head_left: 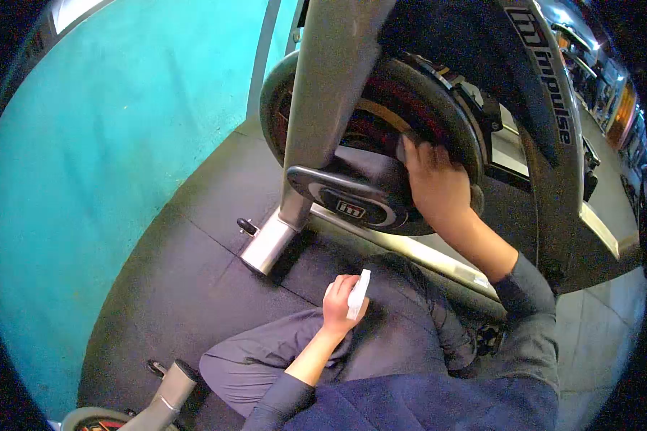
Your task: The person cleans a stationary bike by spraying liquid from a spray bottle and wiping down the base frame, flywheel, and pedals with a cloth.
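My right hand [440, 183] reaches up to the dark flywheel [388, 93] of an exercise bike, its fingers curled against the wheel's side face. A bit of grey cloth [401, 149] shows beside the fingertips; most of it is hidden under the hand. Low over my lap, my left hand [343, 303] is closed around a white spray bottle [358, 296], of which mainly the trigger head shows. An oval cover [350, 208] with a logo lies just left of my right hand.
The bike's grey frame post [327, 93] rises in front of me to a silver foot [269, 248] with a small wheel. Part of another bike [169, 395] stands at the lower left. A teal wall [115, 158] borders the dark mat floor [194, 251].
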Motion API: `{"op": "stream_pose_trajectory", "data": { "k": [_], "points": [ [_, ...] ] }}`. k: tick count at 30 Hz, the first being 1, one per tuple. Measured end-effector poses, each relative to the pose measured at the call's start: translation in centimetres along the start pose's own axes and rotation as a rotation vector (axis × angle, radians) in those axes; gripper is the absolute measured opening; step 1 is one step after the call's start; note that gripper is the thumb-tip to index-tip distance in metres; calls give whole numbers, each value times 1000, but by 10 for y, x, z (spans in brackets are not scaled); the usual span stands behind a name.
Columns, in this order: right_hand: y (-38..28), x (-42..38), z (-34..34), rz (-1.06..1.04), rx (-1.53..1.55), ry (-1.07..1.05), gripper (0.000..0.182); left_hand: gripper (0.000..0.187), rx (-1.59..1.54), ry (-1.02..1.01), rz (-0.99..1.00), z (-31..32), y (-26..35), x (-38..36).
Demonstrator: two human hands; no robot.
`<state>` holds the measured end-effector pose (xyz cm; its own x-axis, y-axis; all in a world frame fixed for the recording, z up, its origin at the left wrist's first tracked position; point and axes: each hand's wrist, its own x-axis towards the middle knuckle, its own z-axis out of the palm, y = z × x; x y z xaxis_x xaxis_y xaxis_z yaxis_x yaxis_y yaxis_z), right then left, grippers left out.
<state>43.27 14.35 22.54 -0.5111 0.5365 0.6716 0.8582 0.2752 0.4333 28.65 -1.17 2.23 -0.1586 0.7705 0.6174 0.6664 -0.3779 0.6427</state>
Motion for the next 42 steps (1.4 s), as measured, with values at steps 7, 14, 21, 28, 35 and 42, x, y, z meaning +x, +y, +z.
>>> {"op": "stream_pose_trajectory", "data": {
  "k": [7, 14, 21, 28, 35, 42],
  "points": [
    [11, -20, 5, -40, 7, 87, 33, 40, 11, -59, -5, 2, 1, 7],
    [-17, 38, 10, -27, 50, 89, 44, 38, 8, -37, -57, -2, -2, 4],
    [-9, 19, 1, 12, 29, 32, 43, 39, -12, 0, 26, -3, -2, -1],
    [-6, 17, -2, 9, 8, -11, 43, 40, -6, -19, 23, 1, -1, 7],
    [-30, 62, 0, -15, 146, -38, 40, 40, 12, -9, 5, -3, -5, 1],
    [-4, 25, -10, 54, 78, -3, 39, 32, -37, 28, 44, -8, 4, 3]
  ]
}}
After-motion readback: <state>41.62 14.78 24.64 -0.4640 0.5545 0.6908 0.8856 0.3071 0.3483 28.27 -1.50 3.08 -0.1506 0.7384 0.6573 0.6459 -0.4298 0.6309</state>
